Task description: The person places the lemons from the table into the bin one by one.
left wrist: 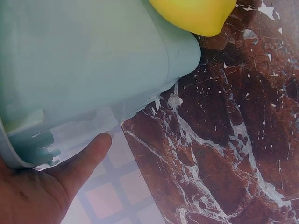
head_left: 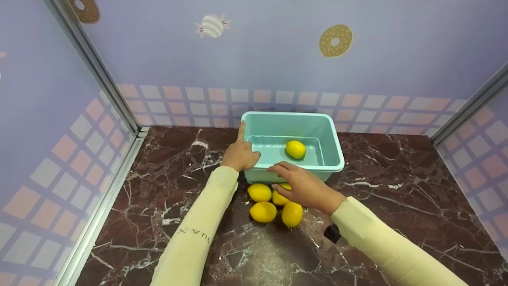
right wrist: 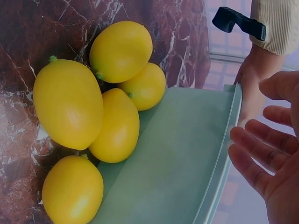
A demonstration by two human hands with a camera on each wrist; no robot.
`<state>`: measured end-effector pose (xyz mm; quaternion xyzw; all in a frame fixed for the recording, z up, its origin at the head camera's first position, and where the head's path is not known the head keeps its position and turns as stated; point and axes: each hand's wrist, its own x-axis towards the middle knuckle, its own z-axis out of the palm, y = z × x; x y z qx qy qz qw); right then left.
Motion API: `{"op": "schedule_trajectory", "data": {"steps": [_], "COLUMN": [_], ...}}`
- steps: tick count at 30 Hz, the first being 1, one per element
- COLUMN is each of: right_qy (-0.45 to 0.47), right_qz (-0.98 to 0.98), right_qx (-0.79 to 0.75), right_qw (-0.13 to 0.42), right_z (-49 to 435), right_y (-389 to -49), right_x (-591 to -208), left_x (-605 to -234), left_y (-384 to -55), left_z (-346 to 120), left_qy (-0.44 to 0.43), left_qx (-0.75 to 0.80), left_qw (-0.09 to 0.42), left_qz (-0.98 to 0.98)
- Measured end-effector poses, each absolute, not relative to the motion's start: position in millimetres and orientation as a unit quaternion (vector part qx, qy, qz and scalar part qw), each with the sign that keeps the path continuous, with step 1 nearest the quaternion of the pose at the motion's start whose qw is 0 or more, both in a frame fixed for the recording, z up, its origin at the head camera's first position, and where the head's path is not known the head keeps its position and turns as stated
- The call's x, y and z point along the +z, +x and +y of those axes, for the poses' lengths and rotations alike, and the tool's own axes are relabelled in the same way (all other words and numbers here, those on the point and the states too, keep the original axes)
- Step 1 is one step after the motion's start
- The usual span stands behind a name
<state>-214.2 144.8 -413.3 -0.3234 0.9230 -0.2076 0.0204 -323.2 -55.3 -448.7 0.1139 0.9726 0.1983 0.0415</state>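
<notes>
A pale green plastic bin (head_left: 291, 168) stands against the back wall with one lemon (head_left: 295, 149) inside. My left hand (head_left: 240, 154) holds the bin at its left rim near the front corner, index finger straight along the edge. In the left wrist view, one finger of that hand (left wrist: 86, 163) reaches down beside the outer wall. My right hand (head_left: 307, 186) hovers, fingers spread and slightly bent, over the front rim and partly covers a lemon (head_left: 280, 198). The right wrist view shows nothing held by this right hand (right wrist: 286, 175), with several lemons (right wrist: 67, 102) near the bin's front wall.
Dark red marbled tabletop (head_left: 166, 210) surrounds the bin. Purple patterned panels rise behind and on both sides, with a metal frame post (head_left: 95, 67) at the left corner. A small black device (head_left: 332, 233) sits at my right wrist.
</notes>
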Motion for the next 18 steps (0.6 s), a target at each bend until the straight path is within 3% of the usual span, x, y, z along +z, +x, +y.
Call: {"op": "schedule_trajectory", "data": {"steps": [18], "right_qy": [-0.332], "right_qz": [0.921], "right_qx": [-0.203], "right_qw": [0.02], "right_z": [143.0], "right_y": [-212.2], "right_x": [-420.4], "left_x": [-449.2], "left_y": [-324.5], "left_z": [-54.8], "left_qy": [0.104], "left_qx": [0.203], "left_qw": [0.045], "left_qz": [0.973]}}
